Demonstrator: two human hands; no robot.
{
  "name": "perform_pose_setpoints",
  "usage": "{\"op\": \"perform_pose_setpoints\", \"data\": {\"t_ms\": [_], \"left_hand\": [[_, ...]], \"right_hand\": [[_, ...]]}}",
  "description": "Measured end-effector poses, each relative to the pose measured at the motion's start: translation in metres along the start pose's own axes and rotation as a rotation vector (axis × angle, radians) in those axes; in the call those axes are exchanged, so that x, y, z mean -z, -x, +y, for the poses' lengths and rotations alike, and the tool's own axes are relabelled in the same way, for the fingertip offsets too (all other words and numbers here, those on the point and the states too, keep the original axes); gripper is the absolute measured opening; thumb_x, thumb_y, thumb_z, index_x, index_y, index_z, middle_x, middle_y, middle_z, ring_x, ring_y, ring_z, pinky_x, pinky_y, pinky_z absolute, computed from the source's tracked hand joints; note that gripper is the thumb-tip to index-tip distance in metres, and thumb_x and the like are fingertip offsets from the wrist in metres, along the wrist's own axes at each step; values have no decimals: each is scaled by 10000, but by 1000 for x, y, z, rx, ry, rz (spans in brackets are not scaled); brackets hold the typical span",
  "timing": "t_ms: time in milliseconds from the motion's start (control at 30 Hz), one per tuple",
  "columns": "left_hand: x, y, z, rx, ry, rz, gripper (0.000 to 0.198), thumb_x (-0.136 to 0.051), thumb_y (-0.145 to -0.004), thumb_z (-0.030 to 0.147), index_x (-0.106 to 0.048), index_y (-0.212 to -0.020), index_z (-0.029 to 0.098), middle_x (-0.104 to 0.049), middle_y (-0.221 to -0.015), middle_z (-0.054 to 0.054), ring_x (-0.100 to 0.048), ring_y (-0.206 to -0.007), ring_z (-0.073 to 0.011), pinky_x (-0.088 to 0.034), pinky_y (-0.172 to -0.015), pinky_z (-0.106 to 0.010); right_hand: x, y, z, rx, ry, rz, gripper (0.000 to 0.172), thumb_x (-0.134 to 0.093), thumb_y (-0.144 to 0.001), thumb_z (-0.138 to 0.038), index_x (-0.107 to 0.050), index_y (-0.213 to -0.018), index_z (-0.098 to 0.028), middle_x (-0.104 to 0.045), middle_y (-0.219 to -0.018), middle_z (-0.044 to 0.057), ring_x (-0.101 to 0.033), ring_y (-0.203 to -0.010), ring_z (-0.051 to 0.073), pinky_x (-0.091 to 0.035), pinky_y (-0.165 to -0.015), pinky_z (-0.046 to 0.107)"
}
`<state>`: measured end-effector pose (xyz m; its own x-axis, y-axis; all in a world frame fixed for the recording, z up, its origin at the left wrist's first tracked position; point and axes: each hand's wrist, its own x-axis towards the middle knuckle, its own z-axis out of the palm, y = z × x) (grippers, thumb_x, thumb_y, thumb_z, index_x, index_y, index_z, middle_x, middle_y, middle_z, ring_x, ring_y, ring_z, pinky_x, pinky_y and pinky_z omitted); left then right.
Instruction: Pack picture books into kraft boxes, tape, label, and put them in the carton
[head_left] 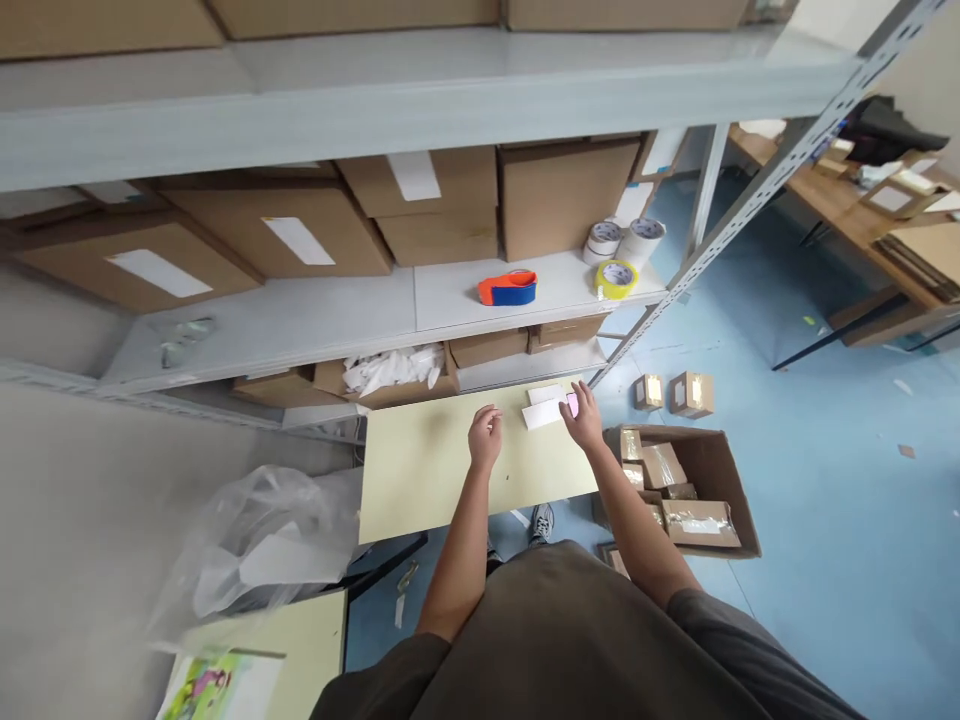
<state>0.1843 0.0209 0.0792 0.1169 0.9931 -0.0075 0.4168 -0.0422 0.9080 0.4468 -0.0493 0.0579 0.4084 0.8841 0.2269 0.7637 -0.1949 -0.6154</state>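
On the pale yellow tabletop (pixel 420 470), right part: flat white rectangular papers (pixel 544 412), lying together between the two hands.
Pink patch: a small pink-faced flat object (pixel 572 404), just beside the papers, at the right hand's fingers.
Right hand (pixel 581 418): grip part-spread over the pink-faced object; I cannot tell whether it holds or merely touches it.
Left hand (pixel 485 437): apart from the papers, grip narrow with fingers curled in; its inside is hidden, so I cannot tell whether anything is held.
Papers' progress: they are set out on the tabletop, neither hand visibly lifting them; what handling is left cannot be judged.
Carton: an open brown cardboard carton (pixel 739 490) on the blue floor (pixel 817 520), already holding taped boxes (pixel 701 523).
Shelf: an orange-and-blue tape dispenser (pixel 508 289) and a yellow tape roll (pixel 616 280).
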Motion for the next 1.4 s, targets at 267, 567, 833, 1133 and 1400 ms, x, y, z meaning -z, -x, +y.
{"op": "perform_pose_setpoints", "data": {"t_ms": [267,567,833,1133,1400], "left_hand": [[117,34,-33,21,9,142,200,-606,-970,244,-757,-1102,231,-757,-1228,-81,-722,-858,-159,-614,-770,-295],[212,124,-56,110,-108,470,338,-507,-950,127,-776,-1120,242,-759,-1273,-83,-733,-1094,-195,-601,-966,-351],[233,236,-79,404,-125,824,428,-613,-964,293,-680,-1381,220,-773,-1258,-99,-740,-880,-187,-614,-858,-341],[270,369,-124,590,-70,1178,542,-688,-958,417,-644,-1458,213,-657,-1485,-179,-673,-1297,-311,-613,-984,-452],[342,495,-188,696,44,1400,579,-702,-949,405,-617,-1491,221,-602,-1551,-184,-622,-1367,-315,-589,-1014,-452]], "right_hand": [[-47,21,-118,174,-72,-104,631,-511,-1029,-513,-473,-1602,-252,-450,-1672,167,-429,-1544,352,-438,-1213,611],[-124,30,-213,523,-192,-380,680,-526,-1017,-529,-460,-1618,-218,-416,-1696,163,-386,-1571,364,-417,-1238,604],[-171,72,-267,808,-252,-705,698,-569,-1000,-509,-458,-1633,-234,-423,-1702,142,-377,-1580,344,-408,-1253,577],[-207,201,-374,1099,-265,-979,673,-609,-979,-444,-518,-1597,-194,-466,-1676,144,-405,-1567,330,-383,-1282,533],[-255,358,-471,1301,-282,-1116,664,-628,-968,-392,-517,-1594,-201,-453,-1681,154,-401,-1568,324,-384,-1281,519]]}}
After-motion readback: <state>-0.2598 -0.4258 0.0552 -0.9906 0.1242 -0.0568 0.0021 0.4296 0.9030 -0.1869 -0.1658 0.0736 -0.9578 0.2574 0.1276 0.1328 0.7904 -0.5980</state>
